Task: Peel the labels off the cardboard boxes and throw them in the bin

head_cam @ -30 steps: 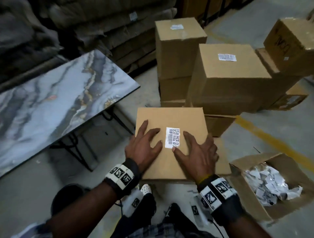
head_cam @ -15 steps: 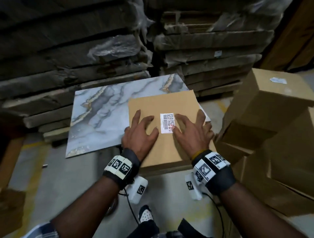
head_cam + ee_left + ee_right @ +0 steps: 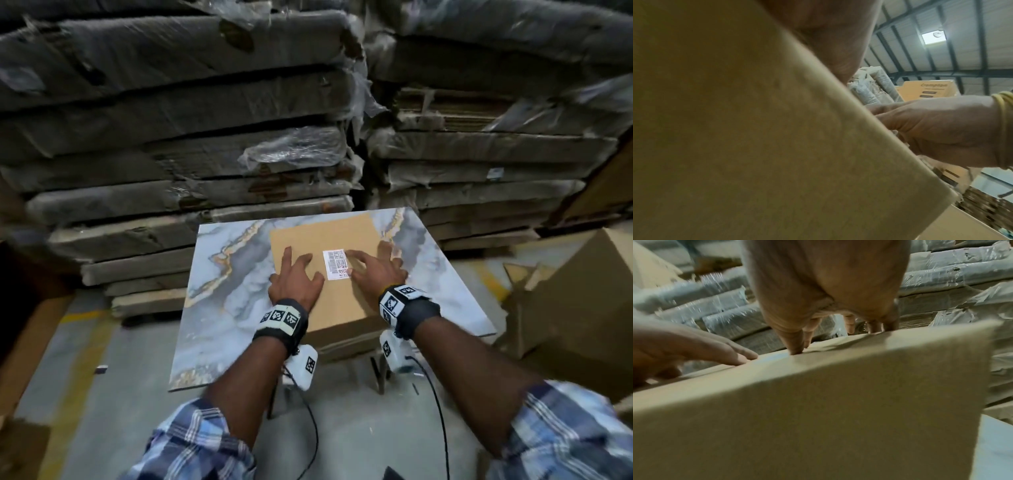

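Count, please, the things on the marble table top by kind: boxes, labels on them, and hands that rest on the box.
Cardboard box: 1, standing on the marble table
White label on top of the box: 1
Hands resting flat on the box: 2, the left hand and the right hand, one on each side of the label
Total: 4

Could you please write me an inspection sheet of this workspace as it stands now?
Surface: marble-patterned table, box on it.
Job's things: cardboard box lying flat; white barcode label stuck on its top face; bin not in view.
Clutter: open carton on the right.
Hands: left hand flat on the box; right hand fingers spread, thumb at the label's edge.
Cables: black cable hangs from the right wrist unit.
Surroundings: wrapped stacks behind; concrete floor.
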### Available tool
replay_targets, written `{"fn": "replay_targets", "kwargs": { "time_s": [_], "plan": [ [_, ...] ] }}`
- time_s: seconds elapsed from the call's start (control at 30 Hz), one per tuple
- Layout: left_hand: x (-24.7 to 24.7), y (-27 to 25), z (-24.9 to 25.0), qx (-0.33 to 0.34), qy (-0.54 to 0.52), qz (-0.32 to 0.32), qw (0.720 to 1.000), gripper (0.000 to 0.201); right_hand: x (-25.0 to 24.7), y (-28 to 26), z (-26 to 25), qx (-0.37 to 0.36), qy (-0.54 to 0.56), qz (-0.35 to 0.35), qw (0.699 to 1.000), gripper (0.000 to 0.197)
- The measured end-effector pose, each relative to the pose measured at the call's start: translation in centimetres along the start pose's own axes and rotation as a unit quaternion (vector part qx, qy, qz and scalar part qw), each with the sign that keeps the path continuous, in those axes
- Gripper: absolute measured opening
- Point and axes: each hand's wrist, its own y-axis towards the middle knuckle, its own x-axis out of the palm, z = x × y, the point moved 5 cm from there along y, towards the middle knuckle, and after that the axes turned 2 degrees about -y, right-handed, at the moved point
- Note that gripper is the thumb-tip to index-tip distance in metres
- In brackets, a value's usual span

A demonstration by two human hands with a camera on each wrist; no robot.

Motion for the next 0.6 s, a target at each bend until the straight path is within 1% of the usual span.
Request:
{"fn": "replay_targets", "kwargs": {
  "time_s": [0.17, 0.3, 0.4, 0.47, 0.53, 0.6],
  "plan": [
    [1.9, 3.4, -2.0, 0.003, 0.012, -0.034, 0.999, 0.056, 1.6, 4.2, -1.3, -0.018, -0.033, -0.023, 0.999, 0.044],
    [2.5, 5.0, -1.5, 0.023, 0.038, -0.073, 0.996, 0.056, 1.7, 7.1, -1.3, -0.032, -0.061, -0.056, 0.996, 0.044],
    [2.4, 5.7, -0.9, 0.025, 0.065, -0.095, 0.993, 0.056, 1.3, 8.9, -1.8, -0.066, -0.087, -0.089, 0.99, 0.047],
    [2.1, 6.5, -0.5, 0.02, 0.078, -0.11, 0.991, 0.057, 1.1, 9.7, -2.4, -0.09, -0.101, -0.112, 0.985, 0.043],
    [1.7, 7.8, -0.2, 0.022, 0.094, -0.135, 0.986, 0.061, 1.2, 10.3, -2.9, -0.104, -0.098, -0.132, 0.981, 0.041],
    [1.3, 9.1, 0.0, 0.031, 0.116, -0.165, 0.979, 0.071, 1.4, 10.7, -2.9, -0.106, -0.077, -0.15, 0.98, 0.044]
  ]
}}
